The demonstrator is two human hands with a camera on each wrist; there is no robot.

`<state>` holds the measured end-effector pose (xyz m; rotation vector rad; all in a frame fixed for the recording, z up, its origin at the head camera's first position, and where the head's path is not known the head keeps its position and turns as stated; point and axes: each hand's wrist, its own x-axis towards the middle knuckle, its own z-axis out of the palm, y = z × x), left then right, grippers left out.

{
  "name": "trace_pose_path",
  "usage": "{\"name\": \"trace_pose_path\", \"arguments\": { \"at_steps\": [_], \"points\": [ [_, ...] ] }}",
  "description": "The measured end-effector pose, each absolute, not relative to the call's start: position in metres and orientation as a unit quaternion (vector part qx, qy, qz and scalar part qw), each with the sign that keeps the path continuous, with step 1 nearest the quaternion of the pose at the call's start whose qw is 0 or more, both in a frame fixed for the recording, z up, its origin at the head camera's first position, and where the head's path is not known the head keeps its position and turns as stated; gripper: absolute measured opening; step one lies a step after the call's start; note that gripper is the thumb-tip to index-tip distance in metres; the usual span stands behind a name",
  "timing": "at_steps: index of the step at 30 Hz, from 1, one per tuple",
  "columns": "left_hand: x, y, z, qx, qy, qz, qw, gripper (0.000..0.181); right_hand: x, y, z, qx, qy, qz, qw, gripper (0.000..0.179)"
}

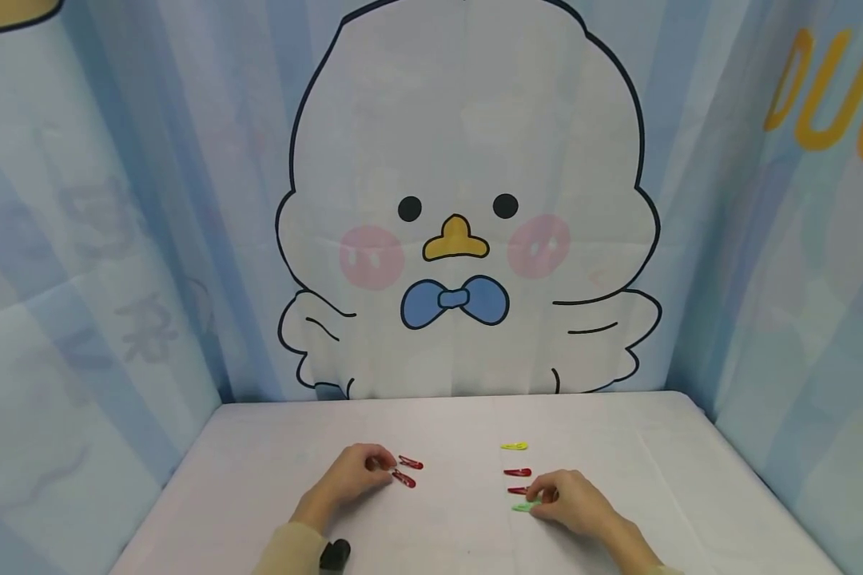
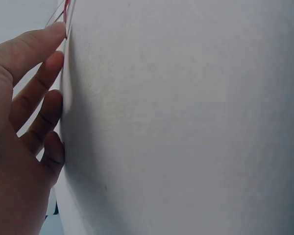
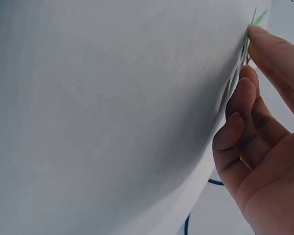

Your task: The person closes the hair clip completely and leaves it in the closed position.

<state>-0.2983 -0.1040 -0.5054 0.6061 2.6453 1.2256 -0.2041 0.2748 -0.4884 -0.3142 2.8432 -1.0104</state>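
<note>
My left hand [image 1: 352, 473] is at the left of the white table, thumb and fingertip pinching the near end of a red snap hair clip [image 1: 404, 479]. Just beyond that clip lies a second red clip [image 1: 411, 462]. On the right side, a green hair clip [image 1: 522, 507] has its right end pinched between thumb and finger of my right hand [image 1: 575, 503]. This clip's green tip [image 3: 261, 17] sticks out past the thumb in the right wrist view. A red clip [image 1: 516, 490] lies right beside those fingers, partly covered by them.
Farther back in the right-hand column are another red clip [image 1: 518, 472] and a yellow clip [image 1: 515, 446]. The white table [image 1: 460, 535] meets a curtain [image 1: 467, 359] printed with a cartoon duck at its back edge. Curtains also hang along both sides.
</note>
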Motion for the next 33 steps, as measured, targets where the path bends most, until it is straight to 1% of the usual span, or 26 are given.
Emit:
{"name": "trace_pose_path", "arguments": {
  "at_steps": [6, 15, 25, 29, 33],
  "points": [
    [-0.300, -0.104, -0.510, 0.209, 0.883, 0.409, 0.095, 0.011, -0.202, 0.272, -0.488, -0.101, 0.939, -0.325, 0.039, 0.011],
    [-0.300, -0.102, -0.509, 0.225, 0.895, 0.376, 0.078, 0.010, -0.200, 0.270, -0.485, -0.114, 0.940, -0.320, 0.013, 0.007],
    [-0.293, -0.107, -0.502, 0.218, 0.878, 0.413, 0.107, 0.006, -0.198, 0.264, -0.479, -0.122, 0.940, -0.319, 0.001, 0.007],
    [-0.291, -0.111, -0.500, 0.223, 0.872, 0.425, 0.101, 0.004, -0.197, 0.261, -0.474, -0.111, 0.939, -0.326, -0.004, 0.006],
    [-0.289, -0.114, -0.497, 0.220, 0.868, 0.435, 0.093, 0.004, -0.197, 0.257, -0.470, -0.098, 0.941, -0.324, -0.024, 0.006]
  ]
}}
